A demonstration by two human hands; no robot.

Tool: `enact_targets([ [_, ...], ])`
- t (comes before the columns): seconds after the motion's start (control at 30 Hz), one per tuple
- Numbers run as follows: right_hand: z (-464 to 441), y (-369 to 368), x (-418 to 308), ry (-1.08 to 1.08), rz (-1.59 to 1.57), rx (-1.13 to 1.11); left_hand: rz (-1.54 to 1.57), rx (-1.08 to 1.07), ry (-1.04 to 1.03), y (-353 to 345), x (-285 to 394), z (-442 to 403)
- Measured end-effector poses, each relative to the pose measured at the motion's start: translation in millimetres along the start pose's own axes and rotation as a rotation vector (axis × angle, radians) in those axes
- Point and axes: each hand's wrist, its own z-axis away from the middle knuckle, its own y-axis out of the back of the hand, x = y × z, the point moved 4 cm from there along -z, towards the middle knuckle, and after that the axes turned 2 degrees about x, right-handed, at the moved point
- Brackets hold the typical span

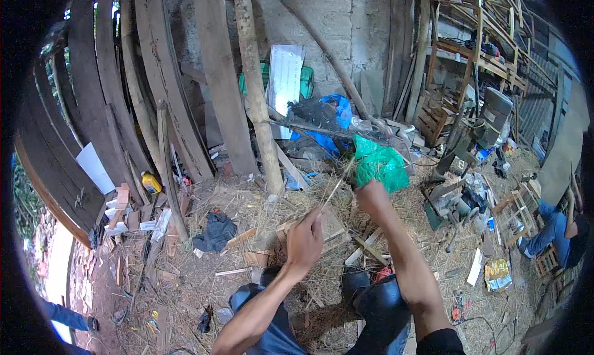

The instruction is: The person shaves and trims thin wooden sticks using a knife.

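My left hand [304, 242] is closed around the lower end of a thin bundle of straw-like strands [334, 191], which slants up to the right. My right hand [372, 198] is a closed fist near the upper part of the strands, in front of a green plastic bag [387, 169]; what it holds is too small to make out. Both hands are raised above my knees. Below and between them, a wooden piece [328, 228] lies among loose straw on the ground.
Wooden planks [223, 76] lean on the wall. A black bag [215, 231] and a yellow bottle [150, 183] are at left. A seated person [554, 231] is at far right; another person's leg [68, 316] shows at lower left. Shelves [464, 51] stand back right.
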Motion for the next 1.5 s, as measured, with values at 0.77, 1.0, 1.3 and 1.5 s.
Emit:
enact_targets([
  [0.77, 39.8, -1.7, -73.9, 0.429, 0.120, 0.022, 0.182, -0.025, 0.070, -14.7, -19.8, -11.3],
  [1.0, 4.6, 5.8, 12.7, -0.005, 0.141, 0.117, 0.125, -0.017, 0.036, -9.0, -19.9, 5.5],
  [1.3, 30.8, 8.9, -24.4, -0.006, 0.113, -0.072, 0.189, -0.073, 0.105, -18.2, -35.8, -2.5],
  [1.5, 60.7, -4.4, -82.0, 0.455, 0.125, -0.135, 0.469, -0.173, 0.232, -33.1, -53.7, -6.3],
])
